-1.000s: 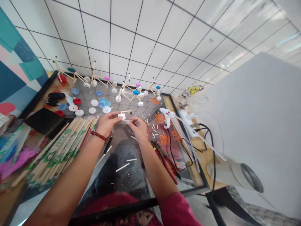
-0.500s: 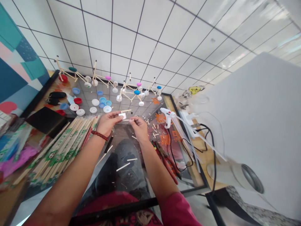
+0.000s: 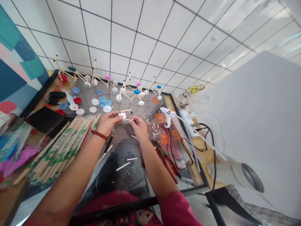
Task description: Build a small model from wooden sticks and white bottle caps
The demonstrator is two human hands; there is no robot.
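White piece (image 3: pixel 122 116), small and pale, sits in the head view between the thumb and fingers of the left hand (image 3: pixel 107 124), held above the desk (image 3: pixel 90 95); that grip is pinching it. Just beyond it a short wooden stick (image 3: pixel 126 110) juts out to the right; whether the two are joined I cannot tell. The right hand (image 3: pixel 140 128) has its thumb and fingertips pressed together on a thin pale stick (image 3: pixel 126 120), whose free end points left, close below the white piece; whether they touch is too small to see. A dark red bracelet (image 3: pixel 99 135) circles the left wrist.

Farther back, stick figures (image 3: pixel 129 91) with coloured and white discs stand in a row near the tiled wall (image 3: pixel 127 34). Loose blue caps (image 3: pixel 102 99) and white caps (image 3: pixel 95 102) lie left of them, nearer the hands. Wrapped chopsticks (image 3: pixel 56 150) are piled by the left forearm. To the right are a white glue gun (image 3: pixel 167 116), scattered wood offcuts (image 3: pixel 154 127) and red-handled pliers (image 3: pixel 170 166).
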